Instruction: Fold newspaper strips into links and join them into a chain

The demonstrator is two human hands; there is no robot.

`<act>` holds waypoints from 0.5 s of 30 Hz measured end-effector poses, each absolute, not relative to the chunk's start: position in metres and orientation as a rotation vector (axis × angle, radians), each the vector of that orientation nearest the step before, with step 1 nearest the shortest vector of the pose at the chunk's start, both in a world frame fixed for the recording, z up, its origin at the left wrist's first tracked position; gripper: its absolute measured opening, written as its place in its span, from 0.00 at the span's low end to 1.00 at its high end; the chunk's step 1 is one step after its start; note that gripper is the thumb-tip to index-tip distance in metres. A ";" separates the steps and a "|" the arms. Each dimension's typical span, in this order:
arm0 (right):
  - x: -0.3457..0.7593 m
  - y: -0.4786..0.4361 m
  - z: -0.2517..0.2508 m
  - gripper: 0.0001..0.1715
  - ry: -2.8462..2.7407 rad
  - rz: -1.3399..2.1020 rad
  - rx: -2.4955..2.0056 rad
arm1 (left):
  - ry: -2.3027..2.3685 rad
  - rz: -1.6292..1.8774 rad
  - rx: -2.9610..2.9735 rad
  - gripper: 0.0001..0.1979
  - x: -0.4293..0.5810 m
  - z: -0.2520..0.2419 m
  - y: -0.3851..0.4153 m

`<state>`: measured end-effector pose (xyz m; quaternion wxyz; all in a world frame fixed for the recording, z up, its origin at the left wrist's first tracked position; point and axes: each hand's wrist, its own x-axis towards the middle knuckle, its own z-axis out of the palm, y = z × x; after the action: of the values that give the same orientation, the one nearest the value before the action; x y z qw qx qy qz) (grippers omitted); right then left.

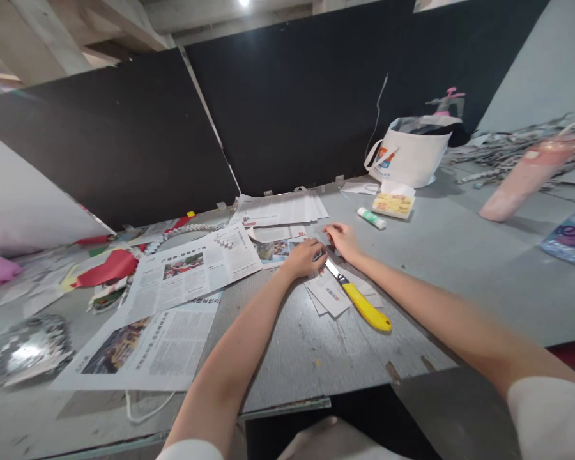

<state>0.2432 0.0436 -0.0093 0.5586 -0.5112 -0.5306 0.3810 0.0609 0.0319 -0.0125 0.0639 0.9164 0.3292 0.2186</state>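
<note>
My left hand rests on the table with its fingers curled, at the edge of the newspaper sheets. Just right of it, my right hand has its fingers bent together in a pinch. Whatever either hand holds is too small or hidden to make out. Between my forearms lies a knife with a yellow handle, its blade pointing toward my hands. Under the knife are several small cut pieces of newspaper. A colour-printed newspaper piece lies beside my left hand.
Large newspaper sheets spread at left, and more sheets lie behind my hands. A glue stick, tissue pack, white bag and pink bottle stand or lie at right. Red material is at left.
</note>
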 end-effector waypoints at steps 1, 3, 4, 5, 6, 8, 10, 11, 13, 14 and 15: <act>0.243 0.044 -0.010 0.18 -1.254 0.894 -1.209 | 0.999 0.649 2.770 0.07 0.062 -0.014 0.032; 0.243 0.043 -0.011 0.17 -1.261 0.881 -1.219 | 0.998 0.639 2.770 0.07 0.064 -0.017 0.033; 0.243 0.043 -0.010 0.17 -1.274 0.866 -1.225 | 0.993 0.642 2.765 0.08 0.065 -0.018 0.034; 0.244 0.042 -0.009 0.16 -1.311 0.841 -1.233 | 0.992 0.649 2.754 0.08 0.066 -0.020 0.035; 0.245 0.041 -0.005 0.16 -1.389 0.807 -1.239 | 0.995 0.656 2.739 0.07 0.066 -0.021 0.037; 0.250 0.036 0.006 0.14 -1.654 0.728 -1.240 | 1.019 0.660 2.706 0.07 0.067 -0.024 0.041; 0.255 0.028 0.025 0.12 -1.958 0.684 -1.233 | 1.049 0.664 2.664 0.07 0.067 -0.026 0.043; 0.258 0.023 0.036 0.09 -2.043 0.681 -1.243 | 1.053 0.682 2.634 0.07 0.067 -0.026 0.044; 0.261 0.009 0.058 0.10 -2.079 0.706 -1.276 | 1.029 0.749 2.531 0.06 0.067 -0.027 0.044; 0.262 0.002 0.067 0.15 -2.105 0.742 -1.244 | 1.022 0.808 2.431 0.05 0.068 -0.028 0.044; 0.262 -0.004 0.074 0.18 -2.167 0.811 -1.187 | 1.028 0.882 2.304 0.03 0.068 -0.028 0.045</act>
<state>0.2617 -0.0044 0.0739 0.2674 -0.4397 -0.8031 0.3004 0.0677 0.0448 -0.0284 0.2324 0.8385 0.3741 0.3209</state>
